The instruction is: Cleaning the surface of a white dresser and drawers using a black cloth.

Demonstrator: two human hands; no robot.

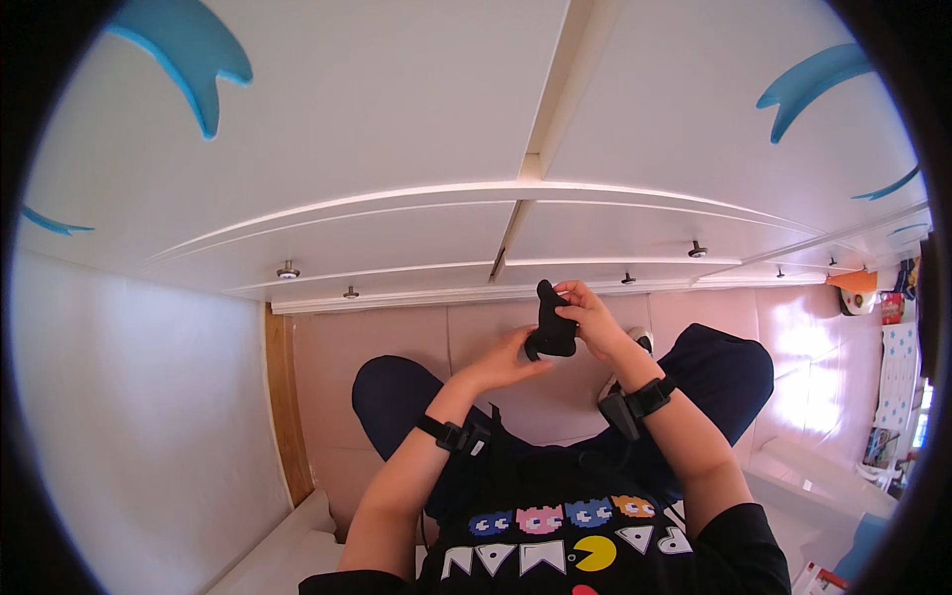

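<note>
A small black item [556, 327], soft-looking and perhaps fabric, is held up between my two hands, above the tiled floor and close to the white drawer fronts. My right hand [584, 312] grips its upper right side between thumb and fingers. At its lower left edge is my left hand [513, 361], thumb and fingers spread around a thin black loop or flap; whether they press on it is unclear. Both forearms wear black straps with small black devices.
White cabinet doors with blue trim [186, 59] and drawers with round metal knobs [288, 270] rise in front. A white wall [149, 387] stands at left. My bent knees flank the pink tiled floor [372, 331]. At far right is a white unit with blue stars [898, 372].
</note>
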